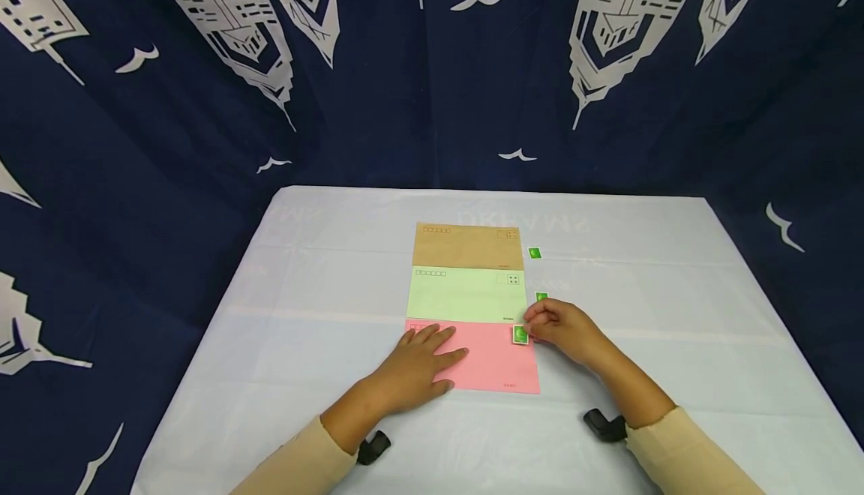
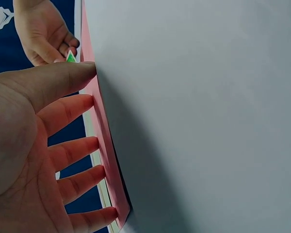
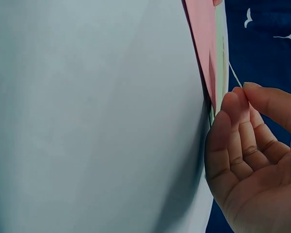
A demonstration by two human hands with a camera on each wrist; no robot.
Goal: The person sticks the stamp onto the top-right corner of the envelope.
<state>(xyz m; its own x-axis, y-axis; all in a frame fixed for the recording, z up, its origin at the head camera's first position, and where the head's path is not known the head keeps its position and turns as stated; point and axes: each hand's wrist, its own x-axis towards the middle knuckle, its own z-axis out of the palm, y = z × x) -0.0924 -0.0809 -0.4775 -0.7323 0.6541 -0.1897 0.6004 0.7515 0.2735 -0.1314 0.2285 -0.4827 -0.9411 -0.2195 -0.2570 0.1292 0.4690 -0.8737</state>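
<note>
Right hand (image 1: 563,328) pinches a green stamp (image 1: 520,335) by its edge, held over the pink envelope's (image 1: 496,364) upper right corner. Left hand (image 1: 415,367) spread, fingers straight, on that envelope's left part. Beyond, on white table (image 1: 324,277): light-green envelope (image 1: 466,296), brown envelope (image 1: 466,249), two more stamps (image 1: 535,253) to their right.

pink envelope (image 1: 493,364), middle green stamp (image 1: 542,296): partly covered | fine print (image 1: 510,385): unreadable

plain beige left sleeve (image 1: 297,461), matching beige right sleeve (image 1: 688,454), both ending short of the wrist, small black left wrist device (image 1: 373,448) with rounded corners, similar black right wrist device (image 1: 604,426), bent in shape, left grip (image 1: 415,371) and right grip (image 1: 567,330) bare
</note>
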